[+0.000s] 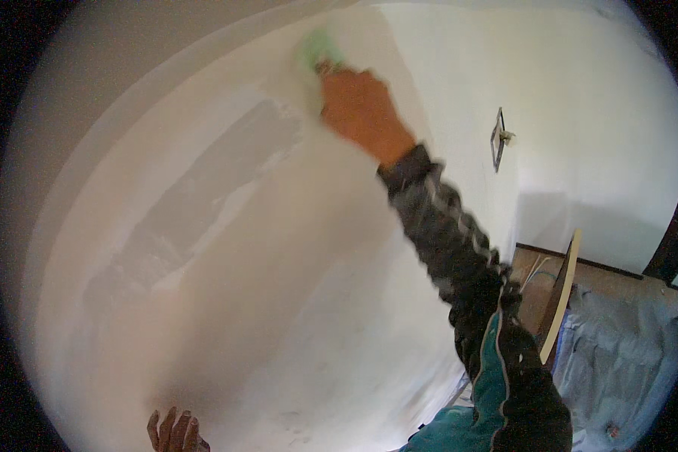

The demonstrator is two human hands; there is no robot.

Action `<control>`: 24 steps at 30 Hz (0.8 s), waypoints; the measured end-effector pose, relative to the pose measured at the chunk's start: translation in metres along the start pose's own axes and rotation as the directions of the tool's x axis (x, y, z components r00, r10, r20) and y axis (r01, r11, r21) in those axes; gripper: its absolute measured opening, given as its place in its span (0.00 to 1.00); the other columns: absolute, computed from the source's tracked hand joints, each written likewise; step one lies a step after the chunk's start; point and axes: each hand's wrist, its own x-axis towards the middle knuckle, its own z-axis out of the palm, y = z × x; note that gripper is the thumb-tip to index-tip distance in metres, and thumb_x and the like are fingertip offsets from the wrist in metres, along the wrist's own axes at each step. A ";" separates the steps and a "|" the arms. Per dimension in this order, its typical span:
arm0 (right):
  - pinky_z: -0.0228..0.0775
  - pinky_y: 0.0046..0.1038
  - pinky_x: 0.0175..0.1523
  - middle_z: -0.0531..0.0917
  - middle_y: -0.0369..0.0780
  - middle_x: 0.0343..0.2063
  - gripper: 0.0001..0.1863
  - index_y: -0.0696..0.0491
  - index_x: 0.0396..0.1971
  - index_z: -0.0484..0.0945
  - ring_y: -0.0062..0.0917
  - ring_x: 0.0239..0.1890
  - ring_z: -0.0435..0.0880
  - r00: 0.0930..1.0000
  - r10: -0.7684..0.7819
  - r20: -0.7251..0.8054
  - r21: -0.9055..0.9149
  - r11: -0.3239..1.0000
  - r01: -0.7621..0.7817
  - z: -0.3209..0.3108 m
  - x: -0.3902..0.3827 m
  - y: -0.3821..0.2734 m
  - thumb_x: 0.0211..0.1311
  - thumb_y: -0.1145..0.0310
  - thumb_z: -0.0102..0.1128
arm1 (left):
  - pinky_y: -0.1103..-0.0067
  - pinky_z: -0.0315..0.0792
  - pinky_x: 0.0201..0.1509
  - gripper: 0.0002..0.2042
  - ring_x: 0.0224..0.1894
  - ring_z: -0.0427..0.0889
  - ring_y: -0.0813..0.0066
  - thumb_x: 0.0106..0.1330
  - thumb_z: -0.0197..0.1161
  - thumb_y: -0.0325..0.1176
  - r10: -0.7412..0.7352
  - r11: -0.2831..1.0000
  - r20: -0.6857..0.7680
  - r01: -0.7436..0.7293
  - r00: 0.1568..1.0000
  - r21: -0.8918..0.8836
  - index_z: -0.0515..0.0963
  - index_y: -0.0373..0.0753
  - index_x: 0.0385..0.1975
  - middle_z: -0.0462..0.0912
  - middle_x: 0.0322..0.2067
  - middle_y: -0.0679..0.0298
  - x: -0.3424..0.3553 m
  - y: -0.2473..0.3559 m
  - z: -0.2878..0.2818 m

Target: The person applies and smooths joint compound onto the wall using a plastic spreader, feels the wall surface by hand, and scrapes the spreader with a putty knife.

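My right arm, in a black sleeve with teal and pale piping, reaches up across a pale wall (316,256). At its end my right hand (365,109) is closed on a light green object (318,51), which is against or close to the wall near the top. Motion blurs this object, so its kind is unclear. A long grey patch (196,196) with rough, whitish edges runs slantwise over the wall, left of the hand. At the lower edge my left hand (175,432) shows only its fingers, slightly apart, empty and at the wall; the rest is out of view.
A dark-framed fitting (499,139) juts from the wall to the right. Below it leans a long wooden board (561,297), beside something draped in crumpled translucent plastic sheeting (618,361). Dark skirting (580,261) edges the brown floor, and a curved border (120,124) bounds the upper left.
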 end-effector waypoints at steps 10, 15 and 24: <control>0.69 0.43 0.41 0.78 0.51 0.30 0.29 0.61 0.55 0.62 0.45 0.33 0.78 0.985 0.001 0.171 0.145 0.989 -0.026 -0.059 -0.069 0.049 0.50 0.70 0.53 | 0.58 0.65 0.55 0.14 0.51 0.75 0.57 0.59 0.50 0.30 0.086 0.996 -0.122 -0.088 0.989 -0.011 0.75 0.41 0.44 0.78 0.46 0.60 -0.002 0.019 0.017; 0.70 0.41 0.40 0.78 0.49 0.29 0.29 0.62 0.53 0.63 0.41 0.33 0.79 0.996 0.060 0.071 0.038 0.997 -0.063 -0.007 -0.051 0.065 0.49 0.69 0.54 | 0.57 0.65 0.55 0.15 0.51 0.74 0.55 0.57 0.51 0.30 0.035 0.999 -0.106 -0.036 0.994 -0.007 0.75 0.42 0.45 0.77 0.47 0.60 -0.018 0.013 0.048; 0.74 0.38 0.26 0.79 0.47 0.20 0.22 0.62 0.46 0.69 0.39 0.22 0.80 0.960 -0.226 0.165 0.187 0.963 0.194 -0.054 -0.118 -0.029 0.47 0.74 0.50 | 0.57 0.68 0.53 0.14 0.50 0.75 0.54 0.57 0.50 0.28 0.037 0.998 -0.103 -0.042 0.994 -0.048 0.76 0.40 0.43 0.77 0.45 0.57 -0.021 0.009 0.056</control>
